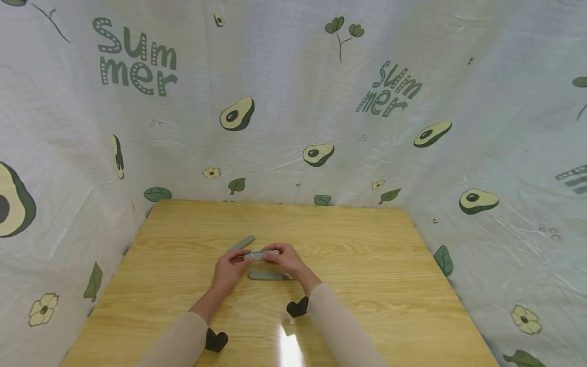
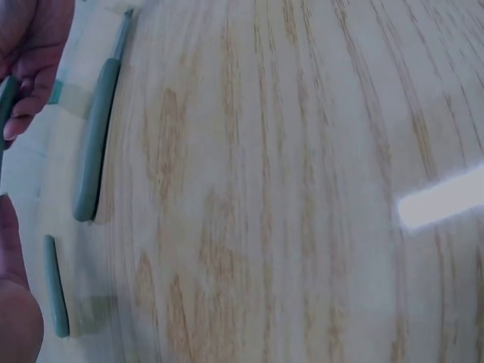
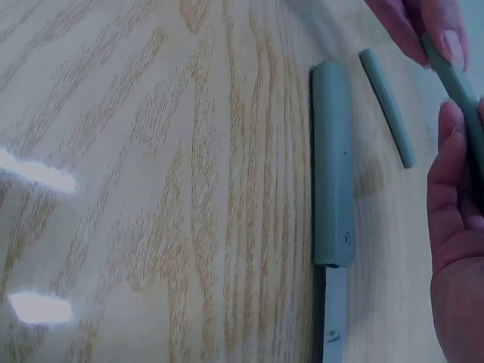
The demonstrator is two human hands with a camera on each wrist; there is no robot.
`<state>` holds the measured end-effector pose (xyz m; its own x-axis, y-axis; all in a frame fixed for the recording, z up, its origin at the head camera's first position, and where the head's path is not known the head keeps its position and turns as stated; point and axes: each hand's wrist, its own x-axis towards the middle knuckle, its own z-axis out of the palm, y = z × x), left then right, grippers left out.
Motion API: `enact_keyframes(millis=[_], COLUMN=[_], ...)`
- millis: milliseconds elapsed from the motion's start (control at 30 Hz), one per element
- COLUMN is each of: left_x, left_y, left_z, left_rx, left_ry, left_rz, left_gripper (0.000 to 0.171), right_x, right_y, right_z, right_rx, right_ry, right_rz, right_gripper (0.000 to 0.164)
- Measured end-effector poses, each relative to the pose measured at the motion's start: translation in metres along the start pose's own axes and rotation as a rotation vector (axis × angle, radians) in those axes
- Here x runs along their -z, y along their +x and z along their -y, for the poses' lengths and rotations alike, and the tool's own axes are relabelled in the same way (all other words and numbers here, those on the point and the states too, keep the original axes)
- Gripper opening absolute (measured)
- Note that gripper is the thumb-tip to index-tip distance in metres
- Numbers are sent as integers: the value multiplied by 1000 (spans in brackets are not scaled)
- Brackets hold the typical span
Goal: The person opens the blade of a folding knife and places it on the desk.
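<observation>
Both hands pinch a slim grey-green piece [image 1: 260,255], shaped like a handle, just above the table. My left hand [image 1: 227,270] grips its left end between thumb and fingers. At its right end, my right hand [image 1: 289,260] holds it the same way. Nearer to me lies a grey-green handle [image 1: 263,276] with a flat metal strip [image 3: 335,310] extending from one end, partly under the right hand in the head view. Beyond the left hand rests a thin grey-green strip [image 1: 241,243], its near end hidden by that hand. In the left wrist view the held piece is mostly cut off.
The wooden table [image 1: 367,244] has a patterned cloth [image 1: 284,102] hanging behind it and at both sides. A bright light reflection [image 1: 290,346] shows on the near part of the tabletop. Black heart-shaped pieces [image 1: 298,307] hang at both sleeve cuffs.
</observation>
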<state>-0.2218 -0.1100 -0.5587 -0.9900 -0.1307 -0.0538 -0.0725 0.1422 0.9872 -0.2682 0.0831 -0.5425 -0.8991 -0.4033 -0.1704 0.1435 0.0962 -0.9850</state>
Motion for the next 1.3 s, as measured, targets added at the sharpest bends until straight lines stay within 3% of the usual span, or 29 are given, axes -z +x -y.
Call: enact_keyframes(millis=[300, 500, 733, 967, 1300], left_x=[-3, -2, -2, -4, -4], left_y=[1, 1, 4, 6, 4], left_z=[-6, -8, -7, -6, -9], left_rx=[35, 27, 70, 109, 114], left_ry=[-60, -82, -112, -149, -160], left_rz=[32, 100, 151, 152, 150], left_gripper=[33, 33, 32, 31, 32], right_x=[0, 0, 5, 8, 5], right_y=[-3, -4, -6, -5, -4], right_z=[6, 7, 10, 11, 8], right_rx=[-19, -30, -36, -26, -39], right_ry=[-2, -13, -176, -231, -108], right_rz=[7, -23, -78, -123, -209], right_gripper=[21, 20, 22, 23, 24])
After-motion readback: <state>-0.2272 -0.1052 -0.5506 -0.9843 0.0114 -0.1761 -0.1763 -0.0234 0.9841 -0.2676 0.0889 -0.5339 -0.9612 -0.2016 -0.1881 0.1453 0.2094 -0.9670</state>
